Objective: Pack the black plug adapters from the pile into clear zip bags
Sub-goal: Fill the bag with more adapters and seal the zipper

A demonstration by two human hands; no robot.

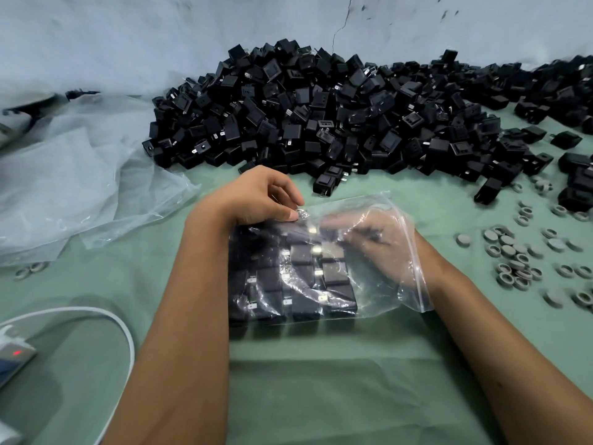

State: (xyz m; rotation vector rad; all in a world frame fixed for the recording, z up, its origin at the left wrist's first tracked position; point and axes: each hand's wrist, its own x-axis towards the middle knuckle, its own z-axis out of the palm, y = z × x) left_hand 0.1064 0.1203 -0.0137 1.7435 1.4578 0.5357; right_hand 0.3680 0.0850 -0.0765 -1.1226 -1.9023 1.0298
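Note:
A big pile of black plug adapters (321, 114) fills the back of the green table (321, 364). In front of it lies a clear zip bag (394, 284) with several adapters (288, 277) packed in rows inside. My left hand (256, 197) pinches the bag's upper left corner between thumb and fingers. My right hand (375, 242) is inside the bag through its open right end, blurred by the plastic, fingers curled at the top row of adapters. Whether it holds one I cannot tell.
Crumpled clear plastic sheeting (73, 175) lies at the left. Several small grey rings and caps (519, 255) are scattered on the right. A white cable (125, 332) and a grey device with a red light (16, 354) sit at the near left.

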